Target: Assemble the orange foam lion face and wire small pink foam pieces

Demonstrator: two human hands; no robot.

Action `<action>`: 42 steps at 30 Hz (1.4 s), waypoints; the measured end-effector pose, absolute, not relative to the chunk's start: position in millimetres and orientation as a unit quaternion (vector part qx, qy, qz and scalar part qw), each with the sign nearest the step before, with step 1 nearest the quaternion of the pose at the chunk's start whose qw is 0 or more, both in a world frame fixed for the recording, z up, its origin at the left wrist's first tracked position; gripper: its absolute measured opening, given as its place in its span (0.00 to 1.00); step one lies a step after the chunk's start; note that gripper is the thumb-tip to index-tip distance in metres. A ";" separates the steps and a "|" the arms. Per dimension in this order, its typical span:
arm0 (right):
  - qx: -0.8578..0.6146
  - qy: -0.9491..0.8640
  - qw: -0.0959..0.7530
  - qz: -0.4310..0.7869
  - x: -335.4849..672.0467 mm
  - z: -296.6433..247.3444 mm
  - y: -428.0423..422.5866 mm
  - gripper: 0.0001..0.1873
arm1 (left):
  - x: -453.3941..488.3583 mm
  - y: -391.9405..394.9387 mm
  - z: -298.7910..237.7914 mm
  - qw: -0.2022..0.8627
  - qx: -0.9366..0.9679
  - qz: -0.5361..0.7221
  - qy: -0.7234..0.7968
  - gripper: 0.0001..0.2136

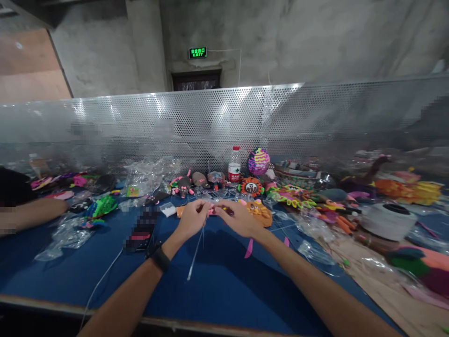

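Blue tabletop [228,295] is seen below; mid-frame, a small pink piece [212,210] is pinched between left hand [192,218] and right hand [239,218]; a pale strand [194,264] hangs lengthwise beneath the left.

Phone [142,231] left of left hand [194,218] — bottle [235,167] behind right hand [240,217]

I counted my two hands [192,220], one black wristband [160,258], one phone [143,228], one red-capped bottle [235,166], two pink slips [249,249] and one lit exit sign [198,53].
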State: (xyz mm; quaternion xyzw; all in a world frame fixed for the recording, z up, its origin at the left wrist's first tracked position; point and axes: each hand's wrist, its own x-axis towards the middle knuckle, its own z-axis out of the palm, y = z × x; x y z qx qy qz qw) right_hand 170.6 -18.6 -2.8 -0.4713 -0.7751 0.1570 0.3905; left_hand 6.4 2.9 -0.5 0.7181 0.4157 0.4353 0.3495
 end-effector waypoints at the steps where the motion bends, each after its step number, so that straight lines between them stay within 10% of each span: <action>1: -0.453 -0.769 0.398 0.213 172.1 -2.5 -17.7 0.15 | 6.1 1.6 1.3 0.342 0.724 0.434 0.412 0.15; 15: -0.415 -0.709 0.421 0.385 170.6 -4.5 -11.2 0.22 | 3.0 1.9 5.6 0.355 0.745 0.429 0.368 0.15; 42: -0.425 -0.783 0.394 0.224 171.9 -10.1 -11.1 0.17 | 6.2 -1.0 1.2 0.353 0.728 0.410 0.421 0.15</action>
